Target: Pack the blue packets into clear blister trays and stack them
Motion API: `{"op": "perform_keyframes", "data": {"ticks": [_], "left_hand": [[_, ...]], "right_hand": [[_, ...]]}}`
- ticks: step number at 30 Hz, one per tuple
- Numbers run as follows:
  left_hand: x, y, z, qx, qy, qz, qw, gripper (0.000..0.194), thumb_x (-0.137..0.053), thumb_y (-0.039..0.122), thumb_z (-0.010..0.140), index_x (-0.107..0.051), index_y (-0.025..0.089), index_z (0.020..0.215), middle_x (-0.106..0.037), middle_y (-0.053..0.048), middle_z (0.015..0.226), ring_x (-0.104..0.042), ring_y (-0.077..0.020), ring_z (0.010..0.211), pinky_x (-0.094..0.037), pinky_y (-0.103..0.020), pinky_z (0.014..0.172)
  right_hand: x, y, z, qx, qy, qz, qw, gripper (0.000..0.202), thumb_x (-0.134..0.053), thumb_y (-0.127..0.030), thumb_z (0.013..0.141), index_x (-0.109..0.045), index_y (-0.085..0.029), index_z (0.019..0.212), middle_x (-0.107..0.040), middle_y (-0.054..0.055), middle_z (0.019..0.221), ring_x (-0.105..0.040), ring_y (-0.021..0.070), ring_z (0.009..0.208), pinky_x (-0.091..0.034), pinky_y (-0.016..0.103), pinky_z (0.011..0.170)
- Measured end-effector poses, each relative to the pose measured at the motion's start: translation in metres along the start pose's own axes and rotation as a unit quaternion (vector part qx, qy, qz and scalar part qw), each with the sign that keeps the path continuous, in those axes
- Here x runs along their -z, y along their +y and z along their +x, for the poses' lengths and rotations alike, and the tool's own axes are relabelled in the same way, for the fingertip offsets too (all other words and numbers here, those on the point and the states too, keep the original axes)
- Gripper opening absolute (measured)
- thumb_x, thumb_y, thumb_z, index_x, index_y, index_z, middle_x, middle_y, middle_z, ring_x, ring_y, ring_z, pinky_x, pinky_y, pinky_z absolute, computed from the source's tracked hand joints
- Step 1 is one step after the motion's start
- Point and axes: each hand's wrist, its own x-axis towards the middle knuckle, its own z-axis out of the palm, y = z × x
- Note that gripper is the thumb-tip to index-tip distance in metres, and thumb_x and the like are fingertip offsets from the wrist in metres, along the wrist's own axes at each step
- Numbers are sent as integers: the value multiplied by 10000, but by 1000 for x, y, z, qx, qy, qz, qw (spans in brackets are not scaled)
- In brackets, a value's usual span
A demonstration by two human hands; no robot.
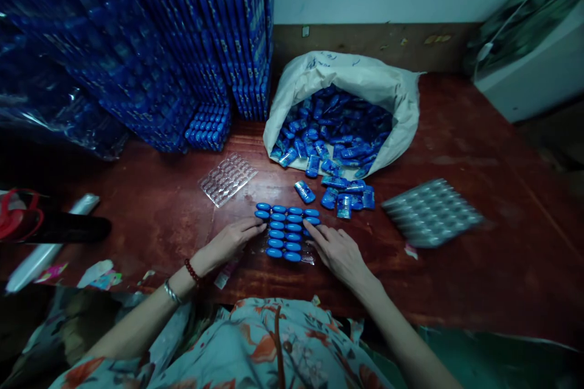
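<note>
Several small glossy blue oval containers point(285, 227) lie in close rows on the table in front of me. The two middle columns reach nearer to me than the outer ones. A bit of clear plastic tray point(308, 260) shows beneath their near right corner. My left hand point(232, 243) is at the left side, its fingers closed at an outer container point(261, 214). On the right side, my right hand point(336, 250) has its fingertips on another container point(312, 220), the fingers bent and partly hiding it.
A white sack point(347, 64) lies open, with loose blue packs point(312, 165) spilling out. An unfilled clear tray point(228, 179) is at left, stacked trays point(433, 213) at right. Tall stacks of blue packs point(214, 42) rise back left; a black bottle point(73, 228) lies far left.
</note>
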Motion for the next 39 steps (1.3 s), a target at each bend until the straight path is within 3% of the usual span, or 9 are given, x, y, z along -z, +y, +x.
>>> {"op": "perform_keyframes", "data": {"ticks": [7,10,13,19,25,29,32,35,39], "left_hand": [[-5,-1,-1,-8,22,110,994,340,-393,134,911,-543,203,1209,-585,-121,1147,-503,-227,1076,-464,-392,866],[7,1,13,1,63,144,988,320,-437,144,887,-591,231,1154,-551,-124,1176,-491,-247,1065,-438,-407,853],[17,4,59,-8,59,118,991,286,-419,158,903,-589,192,1131,-582,-90,1061,-532,-187,941,-455,-323,810],[-9,-5,162,-46,-150,186,970,171,-517,132,837,-629,140,966,-614,-97,1024,-566,-217,955,-451,-319,834],[-43,-14,191,-39,-167,181,968,207,-531,70,789,-600,75,984,-613,-171,1039,-614,-224,810,-473,-333,717],[-23,-25,185,-6,-144,155,977,184,-495,130,841,-591,69,985,-635,-155,967,-616,-221,814,-474,-328,746],[3,-34,162,18,-103,121,987,229,-413,163,905,-560,95,1067,-633,-126,1019,-607,-195,894,-467,-301,802],[23,-37,121,48,12,14,999,265,-402,231,933,-546,125,1129,-630,-111,1080,-598,-180,966,-465,-288,838],[38,-22,54,121,197,-51,971,260,-476,274,908,-586,148,1107,-657,-92,1027,-611,-175,926,-471,-289,818]], "right_hand": [[-4,23,-5,-139,109,41,983,333,-385,-263,940,-558,-205,1218,-646,60,900,-571,156,773,-419,262,733],[-7,47,10,-170,60,20,983,366,-402,-266,915,-521,-185,1252,-625,109,1059,-546,228,943,-438,331,789],[-14,57,36,-145,-53,-51,987,461,-400,-153,863,-445,-181,1321,-506,173,1295,-491,307,1080,-431,437,798],[-21,60,73,-129,-112,-93,981,380,-368,-91,848,-554,-149,1174,-491,230,1289,-562,284,1009,-426,416,809],[-23,83,41,-281,97,232,926,365,-382,-247,888,-418,-147,1237,-616,143,1044,-627,206,791,-489,344,724],[-20,74,-12,-371,196,471,776,367,-580,-415,780,-457,-196,1048,-609,25,787,-574,146,539,-472,267,476],[-13,45,-42,-363,160,553,732,351,-655,-437,722,-505,-204,938,-601,-11,688,-588,143,533,-479,247,458],[-12,11,-49,-319,153,532,769,251,-617,-376,785,-550,-206,958,-650,14,763,-636,156,637,-542,291,597],[-22,-10,-39,-175,183,388,886,181,-507,-209,870,-572,-214,1040,-654,53,969,-636,172,890,-529,323,806]]}}
